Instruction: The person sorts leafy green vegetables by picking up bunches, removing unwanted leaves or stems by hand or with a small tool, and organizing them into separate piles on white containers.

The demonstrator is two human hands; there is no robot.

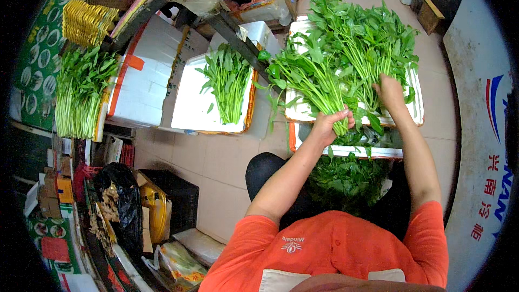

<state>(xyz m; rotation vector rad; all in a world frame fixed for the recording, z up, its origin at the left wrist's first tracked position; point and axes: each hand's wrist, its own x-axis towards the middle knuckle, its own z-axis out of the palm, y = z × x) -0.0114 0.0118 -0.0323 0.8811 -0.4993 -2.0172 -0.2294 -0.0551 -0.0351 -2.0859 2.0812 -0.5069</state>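
In my left hand [329, 125] is a bunch of leafy greens that looks like water spinach [314, 83], gripped near the cut stem ends, leaves pointing away from me. My right hand [391, 94] has its fingers curled at the stems of a larger pile of the same greens [365, 32]; the palm side is hidden. The pile lies on a white foam tray [414, 89], which rests over an open foam box [344, 151]. More loose greens [348, 178] sit low between my knees, partly in shadow.
Left of the tray, a white foam lid [192, 101] carries a neat bunch of greens [229, 89]. A dark post [239, 42] stands between them. Farther left are a foam box [140, 77] and stacked greens [83, 93]. A white cabinet [478, 129] bounds the right; a black crate [182, 198] sits lower left.
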